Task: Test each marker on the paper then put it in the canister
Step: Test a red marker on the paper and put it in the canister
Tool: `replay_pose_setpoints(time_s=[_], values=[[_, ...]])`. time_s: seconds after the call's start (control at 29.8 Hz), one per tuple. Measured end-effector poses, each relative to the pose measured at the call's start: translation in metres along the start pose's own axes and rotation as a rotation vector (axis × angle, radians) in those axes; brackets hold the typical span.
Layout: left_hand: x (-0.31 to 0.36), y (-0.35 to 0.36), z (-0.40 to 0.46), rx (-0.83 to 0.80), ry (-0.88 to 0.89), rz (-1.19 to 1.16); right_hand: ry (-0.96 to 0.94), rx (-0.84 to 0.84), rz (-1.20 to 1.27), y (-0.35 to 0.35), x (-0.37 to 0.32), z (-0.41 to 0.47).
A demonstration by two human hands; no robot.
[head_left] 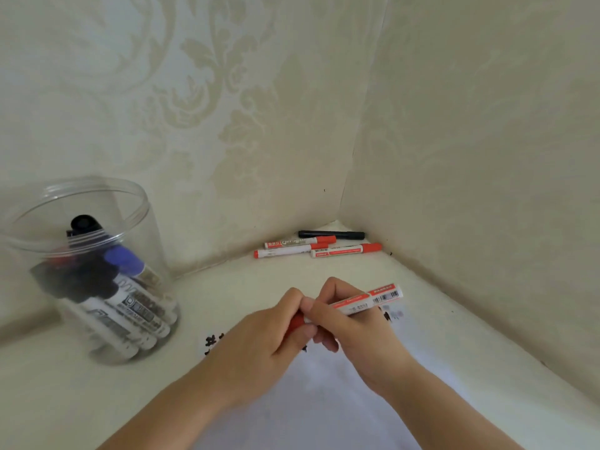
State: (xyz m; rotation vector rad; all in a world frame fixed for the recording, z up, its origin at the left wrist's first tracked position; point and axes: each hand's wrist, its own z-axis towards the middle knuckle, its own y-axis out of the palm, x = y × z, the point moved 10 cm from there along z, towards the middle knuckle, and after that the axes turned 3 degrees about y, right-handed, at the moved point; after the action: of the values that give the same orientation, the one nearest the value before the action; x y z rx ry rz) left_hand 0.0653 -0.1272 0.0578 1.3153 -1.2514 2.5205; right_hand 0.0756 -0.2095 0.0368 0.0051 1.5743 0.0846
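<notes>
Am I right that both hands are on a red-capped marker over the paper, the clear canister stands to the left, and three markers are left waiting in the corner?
Not quite: the head view shows four markers in the corner, three red-capped and one black. The rest holds: both the left hand and right hand grip the red-capped marker over the paper, and the clear canister stands to the left.

Home corner: damask wallpaper [207, 92], white tabletop [65, 401]

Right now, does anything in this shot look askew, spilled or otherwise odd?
Nothing stands out. The canister stands upright with markers inside, four markers lie in the corner, and both hands, left hand and right hand, hold a red marker over the paper. Dark test marks sit on the paper.
</notes>
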Motion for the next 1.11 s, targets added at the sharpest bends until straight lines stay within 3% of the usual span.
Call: replay_pose_setpoints(time_s=[0.3,0.6,0.84,1.01,1.11], values=[[0.013,-0.010,-0.007,0.120,0.080,0.146,-0.088,-0.061,0.034,0.009,-0.006,-0.013],[0.005,0.006,-0.010,0.047,0.005,0.085,-0.064,0.022,0.005,0.004,0.000,-0.016],[0.011,0.000,-0.011,0.082,0.078,0.283,-0.124,-0.004,0.028,0.004,-0.010,-0.021],[-0.029,-0.025,-0.016,0.202,-0.158,0.159,-0.012,0.136,0.037,-0.036,-0.003,-0.004],[-0.053,-0.026,-0.026,0.215,-0.227,0.080,0.071,0.191,-0.089,-0.051,0.011,0.001]])
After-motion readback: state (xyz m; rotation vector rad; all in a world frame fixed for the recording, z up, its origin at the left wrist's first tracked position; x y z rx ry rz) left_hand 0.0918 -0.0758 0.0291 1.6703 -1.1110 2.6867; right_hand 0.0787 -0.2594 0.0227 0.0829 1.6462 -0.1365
